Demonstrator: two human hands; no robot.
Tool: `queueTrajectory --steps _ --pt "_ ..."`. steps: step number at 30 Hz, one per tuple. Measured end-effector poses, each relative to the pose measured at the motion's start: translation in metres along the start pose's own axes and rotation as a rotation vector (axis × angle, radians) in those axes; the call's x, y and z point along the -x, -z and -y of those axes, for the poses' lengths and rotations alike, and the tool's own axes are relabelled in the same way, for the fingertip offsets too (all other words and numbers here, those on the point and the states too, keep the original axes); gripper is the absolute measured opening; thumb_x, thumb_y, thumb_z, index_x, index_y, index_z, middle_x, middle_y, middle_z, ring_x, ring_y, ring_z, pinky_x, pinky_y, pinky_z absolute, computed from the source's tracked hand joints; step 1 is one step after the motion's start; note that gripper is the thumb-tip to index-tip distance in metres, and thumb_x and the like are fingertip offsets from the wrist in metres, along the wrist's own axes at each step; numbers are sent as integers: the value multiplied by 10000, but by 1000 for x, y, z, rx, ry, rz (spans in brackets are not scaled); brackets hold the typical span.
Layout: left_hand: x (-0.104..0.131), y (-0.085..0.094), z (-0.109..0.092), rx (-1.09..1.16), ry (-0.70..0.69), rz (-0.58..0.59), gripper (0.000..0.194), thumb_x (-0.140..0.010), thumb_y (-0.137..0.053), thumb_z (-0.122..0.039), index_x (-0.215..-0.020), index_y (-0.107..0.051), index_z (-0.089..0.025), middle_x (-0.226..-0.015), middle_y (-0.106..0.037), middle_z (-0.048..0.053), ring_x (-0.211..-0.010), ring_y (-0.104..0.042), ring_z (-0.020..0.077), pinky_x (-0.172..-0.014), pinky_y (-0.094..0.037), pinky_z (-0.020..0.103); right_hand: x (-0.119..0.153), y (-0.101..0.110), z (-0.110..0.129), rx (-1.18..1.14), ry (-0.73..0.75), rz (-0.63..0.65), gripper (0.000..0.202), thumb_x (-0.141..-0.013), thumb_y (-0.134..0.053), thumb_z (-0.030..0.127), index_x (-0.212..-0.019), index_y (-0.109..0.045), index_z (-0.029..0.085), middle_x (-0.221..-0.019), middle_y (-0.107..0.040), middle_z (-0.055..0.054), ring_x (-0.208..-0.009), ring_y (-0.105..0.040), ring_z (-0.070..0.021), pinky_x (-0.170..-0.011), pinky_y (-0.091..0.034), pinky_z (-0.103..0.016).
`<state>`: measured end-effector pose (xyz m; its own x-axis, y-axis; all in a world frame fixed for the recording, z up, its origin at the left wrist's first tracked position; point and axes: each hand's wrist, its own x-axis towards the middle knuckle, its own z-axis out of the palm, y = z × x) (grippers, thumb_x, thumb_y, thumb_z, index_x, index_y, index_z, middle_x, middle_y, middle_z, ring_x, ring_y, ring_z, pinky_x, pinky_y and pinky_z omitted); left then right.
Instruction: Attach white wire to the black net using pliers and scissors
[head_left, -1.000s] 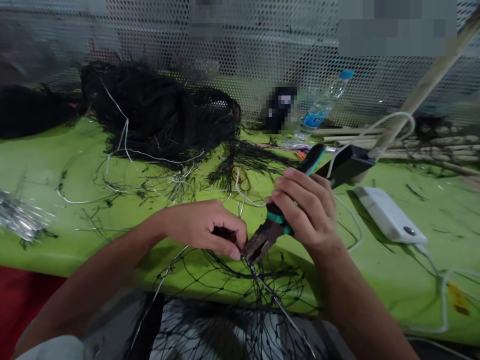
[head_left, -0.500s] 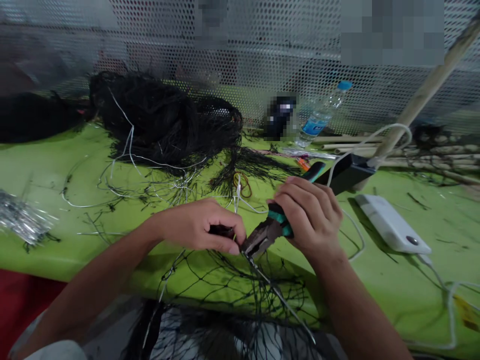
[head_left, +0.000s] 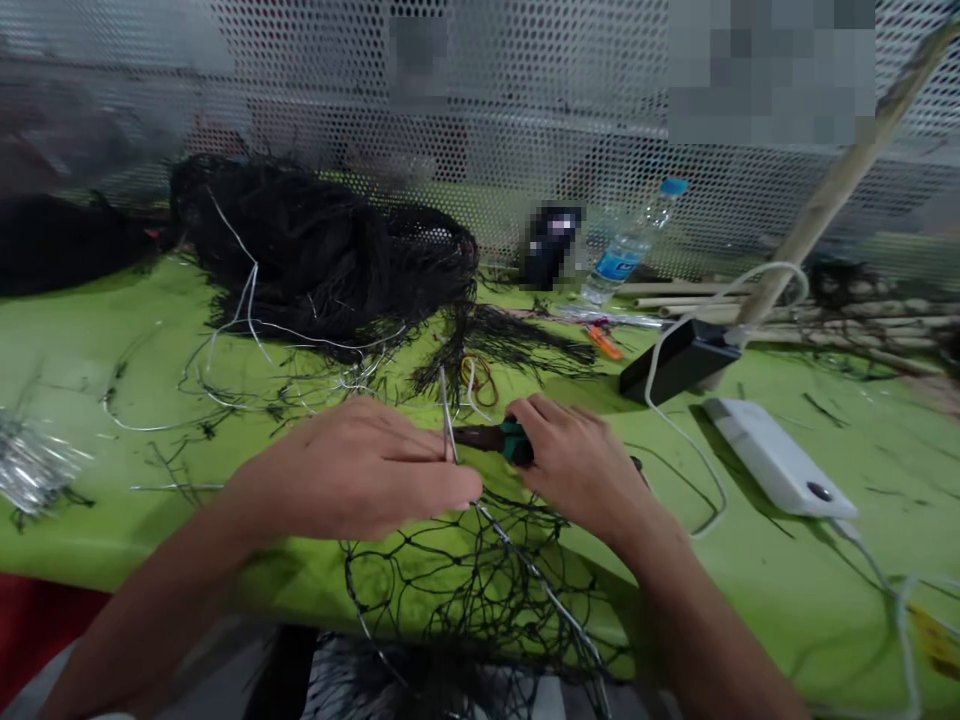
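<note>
Left hand (head_left: 356,478): pinched on silver wire (head_left: 507,540)
Right hand (head_left: 576,462): wrapped around green-and-black pliers (head_left: 516,442) — nose at the left hand
Black netting (head_left: 487,600): along the wire — draped over the surface's (head_left: 787,580) near edge

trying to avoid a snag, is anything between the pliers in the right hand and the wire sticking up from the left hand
Nothing visible. The pliers in the right hand reach close to the wire rising from the left hand; whether they touch it is unclear. The black netting lies nearer the person, off that line.
</note>
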<state>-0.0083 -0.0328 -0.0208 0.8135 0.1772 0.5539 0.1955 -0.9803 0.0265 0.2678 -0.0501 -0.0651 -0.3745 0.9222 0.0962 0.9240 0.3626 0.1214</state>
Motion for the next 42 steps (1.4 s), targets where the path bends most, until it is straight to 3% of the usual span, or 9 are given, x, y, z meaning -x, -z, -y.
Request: queueTrajectory --steps 3,5,8,11,14,19,25,37,42 --pt "-3 1 -3 -50 26 -10 194 -1098 -494 -209 -1043 -680 -221 -861 -812 -39 -776 -741 122 -755 -511 247 5 7 -3 -231 115 36 291 -907 -758 249 -1160 -640 170 -1095 -701 -113 -946 -688 -283 -760 -482 -365" --pt "-6 1 -4 -58 30 4 221 -1113 -473 -237 -1033 -679 -225 -851 -805 -41 -778 -734 123 -751 -500 256 9 16 -4 -468 239 -9 217 -986 -690 240 -1187 -632 181 -1132 -697 -108 -984 -687 -254 -814 -518 -358" --pt "-10 -1 -4 -22 6 70 249 -1118 -467 -255 -995 -680 -218 -821 -783 -40 -740 -707 121 -714 -479 267 15 29 3 -824 392 -159 128 -1073 -523 152 -1140 -624 193 -1020 -704 -61 -895 -673 -167 -778 -525 -288" --pt "-12 -5 -4 -19 -13 81 343 -1137 -405 -267 -923 -668 -211 -790 -764 -26 -713 -684 127 -701 -471 273 18 33 13 -970 462 -235 117 -1067 -537 126 -1097 -635 183 -942 -707 -46 -831 -663 -139 -733 -517 -259" --pt "-14 -7 -4 -3 -9 97 398 -1155 -346 -282 -907 -650 -217 -789 -760 -21 -740 -685 134 -730 -483 271 20 29 20 -998 502 -239 84 -1055 -579 136 -1059 -649 182 -932 -721 -55 -833 -661 -149 -736 -519 -269" --pt "-10 -6 -3 65 22 177 294 -1151 -390 -308 -1014 -636 -222 -836 -748 -35 -782 -678 136 -731 -464 284 19 26 23 -1016 573 -231 122 -1059 -549 117 -1020 -647 178 -863 -704 -48 -766 -609 -150 -679 -490 -272" --pt "-8 -7 -2 66 16 168 287 -1152 -383 -308 -1029 -629 -229 -839 -744 -34 -807 -705 139 -693 -440 310 17 25 24 -977 645 -271 129 -1047 -536 99 -1025 -655 143 -839 -686 -66 -757 -588 -163 -673 -481 -284" --pt "-10 -9 -2 37 -8 128 385 -1142 -363 -227 -906 -666 -204 -791 -751 -16 -745 -705 141 -615 -454 324 17 21 27 -928 584 -292 176 -1013 -505 51 -1000 -615 187 -780 -568 -8 -680 -484 -141 -588 -391 -265" --pt "-10 -11 0 25 -11 145 416 -1142 -338 -203 -895 -673 -196 -781 -757 -12 -696 -681 136 -615 -472 305 14 13 27 -981 576 -284 203 -988 -521 19 -1006 -610 201 -808 -606 -14 -703 -512 -136 -607 -415 -254"
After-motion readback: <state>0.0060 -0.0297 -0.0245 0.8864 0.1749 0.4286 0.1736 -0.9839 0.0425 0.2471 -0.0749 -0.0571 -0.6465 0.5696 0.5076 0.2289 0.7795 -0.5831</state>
